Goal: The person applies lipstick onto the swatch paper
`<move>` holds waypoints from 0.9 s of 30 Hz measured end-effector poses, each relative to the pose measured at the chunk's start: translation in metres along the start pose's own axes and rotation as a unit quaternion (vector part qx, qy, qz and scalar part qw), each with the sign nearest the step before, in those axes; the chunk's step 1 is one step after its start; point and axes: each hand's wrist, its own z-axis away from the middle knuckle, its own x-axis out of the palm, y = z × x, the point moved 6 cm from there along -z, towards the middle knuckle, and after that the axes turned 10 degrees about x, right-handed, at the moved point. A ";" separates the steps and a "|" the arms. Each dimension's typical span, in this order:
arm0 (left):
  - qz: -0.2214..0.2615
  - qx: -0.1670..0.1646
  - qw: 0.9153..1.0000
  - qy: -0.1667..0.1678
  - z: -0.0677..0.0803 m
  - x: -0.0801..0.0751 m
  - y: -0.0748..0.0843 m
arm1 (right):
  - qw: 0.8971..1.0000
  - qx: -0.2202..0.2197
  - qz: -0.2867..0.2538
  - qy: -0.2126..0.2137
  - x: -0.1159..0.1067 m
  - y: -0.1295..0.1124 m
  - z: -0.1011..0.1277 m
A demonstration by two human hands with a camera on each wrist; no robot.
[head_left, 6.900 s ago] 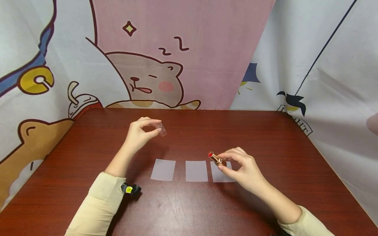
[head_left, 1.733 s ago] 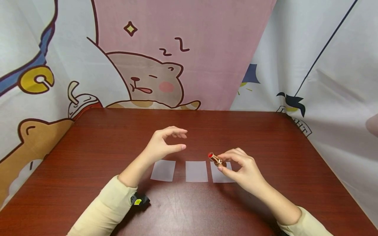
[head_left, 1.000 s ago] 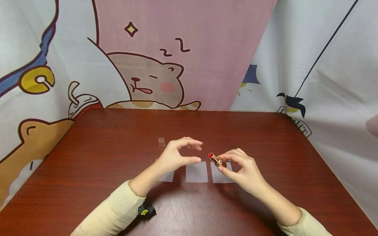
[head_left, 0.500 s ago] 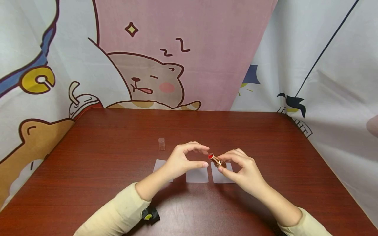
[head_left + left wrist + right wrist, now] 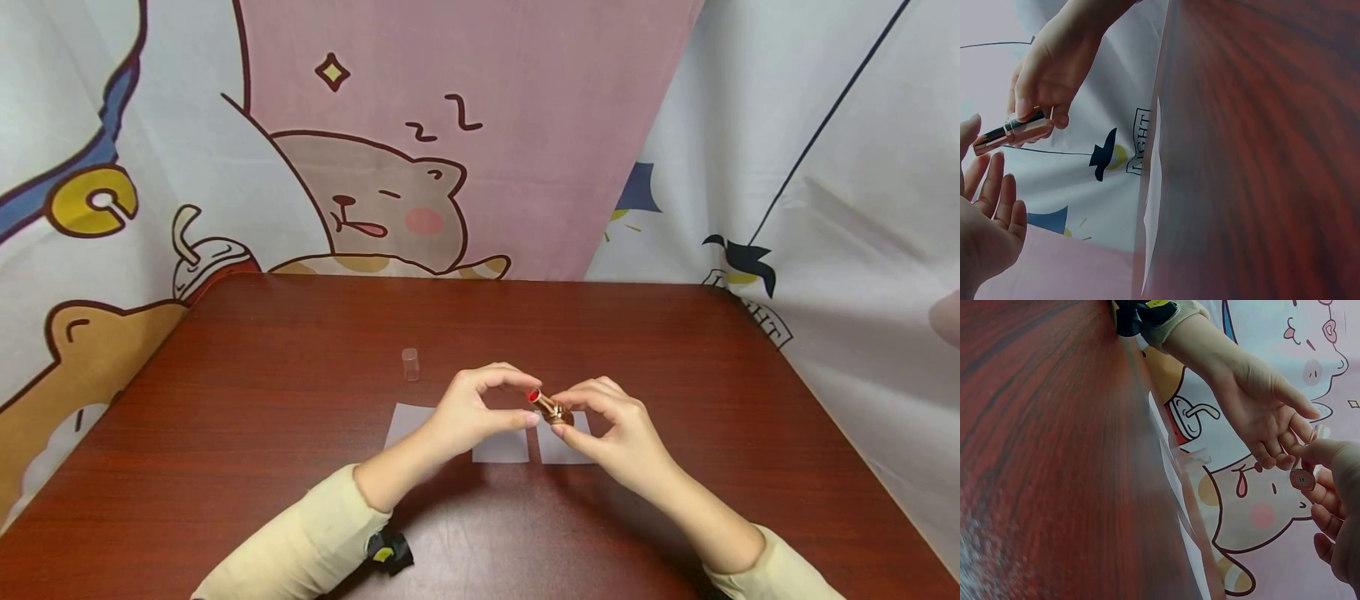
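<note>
My right hand (image 5: 621,421) pinches the gold lower part of a lipstick (image 5: 553,408) between thumb and fingers, above the table. The lipstick is uncapped and tilted, its red tip facing up and left. My left hand (image 5: 474,407) reaches in from the left, index fingertip and thumb on either side of the tube's upper end, with a gap between them. In the left wrist view the tube (image 5: 997,139) has its end right by the left fingertips (image 5: 999,161). A clear cap (image 5: 410,365) stands on the table behind the left hand.
On the brown table (image 5: 300,350) lie three white paper squares in a row: a left one (image 5: 405,418) partly under the left forearm, a middle one (image 5: 501,448) and a right one (image 5: 564,450) below the lipstick. A cartoon-printed cloth (image 5: 562,125) hangs behind.
The left hand, which earlier held the clear cap, has let it go on the table and moved right and nearer, up to the lipstick. The right hand has kept its place.
</note>
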 end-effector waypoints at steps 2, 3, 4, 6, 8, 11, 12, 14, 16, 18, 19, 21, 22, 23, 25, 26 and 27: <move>-0.004 -0.010 1.000 0.000 -0.002 0.001 0.008 | 1.000 -0.001 -0.001 0.000 0.000 0.000 0.000; -0.006 -0.012 1.000 0.001 -0.003 0.002 0.012 | 1.000 -0.002 -0.001 0.001 0.000 0.000 0.000; -0.007 -0.014 1.000 0.002 -0.003 0.002 0.012 | 1.000 -0.002 -0.001 0.001 0.000 -0.001 -0.001; -0.008 -0.012 1.000 0.004 -0.003 0.003 0.011 | 1.000 -0.003 0.000 0.002 0.000 -0.001 -0.001; -0.009 -0.004 1.000 0.005 -0.003 0.003 0.008 | 1.000 -0.005 -0.001 0.003 0.000 -0.001 -0.001; -0.008 0.010 1.000 0.010 -0.003 0.004 0.000 | 1.000 -0.011 -0.005 0.005 0.000 0.000 -0.001; -0.009 0.013 1.000 0.012 -0.003 0.004 0.000 | 1.000 -0.012 -0.007 0.005 0.001 0.001 -0.001; -0.009 0.019 1.000 0.016 -0.003 0.004 0.001 | 1.000 -0.015 -0.010 0.006 0.001 0.002 0.000; -0.007 0.025 0.999 0.019 -0.004 0.004 0.000 | 1.000 -0.015 -0.014 0.007 0.001 0.002 0.000; -0.006 0.031 0.999 0.019 -0.004 0.004 0.001 | 1.000 -0.013 -0.017 0.009 0.001 0.003 0.000; -0.004 0.034 0.999 0.020 -0.005 0.004 0.001 | 1.000 -0.013 -0.019 0.009 0.000 0.003 0.000; -0.003 0.039 0.999 0.020 -0.005 0.005 0.001 | 1.000 -0.011 -0.021 0.010 0.000 0.004 0.000; -0.002 0.041 0.999 0.021 -0.006 0.004 0.002 | 1.000 -0.010 -0.022 0.011 0.000 0.004 0.000; -0.002 0.044 0.999 0.022 -0.006 0.004 0.002 | 1.000 -0.007 -0.022 0.011 0.000 0.004 0.000; -0.001 0.046 0.999 0.026 -0.006 0.004 0.003 | 1.000 -0.002 -0.022 0.011 -0.001 0.004 0.000; 0.000 0.047 0.999 0.028 -0.006 0.003 0.004 | 1.000 0.001 -0.021 0.011 -0.001 0.004 0.000; 0.001 0.049 0.998 0.029 -0.006 0.003 0.004 | 1.000 0.003 -0.021 0.011 -0.001 0.004 0.000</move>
